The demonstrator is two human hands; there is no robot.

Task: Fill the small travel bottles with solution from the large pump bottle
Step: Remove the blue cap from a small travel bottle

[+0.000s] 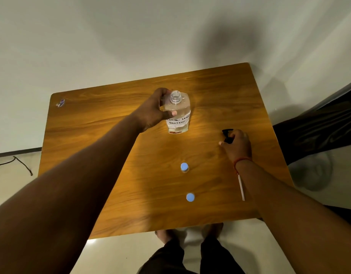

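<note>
1. The large bottle (178, 112) stands upright on the wooden tabletop (111, 119), toward its far middle. Its neck is uncapped and open, clear liquid shows inside, and a white label on its near face carries handwritten words that look like "CONTACT LENS SOLUTION".
2. The left hand (154, 110) has its grip around the upper body of the large bottle: fingers curl behind the shoulder and the thumb presses the front, just above the label.
3. To the right of the large bottle and a little nearer the person, the right hand (238, 145) rests on the tabletop with its grip grasping the black pump head (227, 135), fingers curled over it.
4. A thin pale tube (241, 187) runs from under the right wrist toward the person, lying along the tabletop; whether it joins the pump head is hidden by the hand.
5. A red thread band (242, 160) circles the right wrist.
6. Two small travel bottles with blue caps stand on the near side of the large bottle, well apart from it: the first small bottle (184, 167) is closer to it, the second small bottle (190, 197) is nearer the person. Both caps are on.
7. Far left of the large bottle, near the tabletop's back left corner, lies a small wrapper-like object (60, 103), too blurred to identify.
</note>
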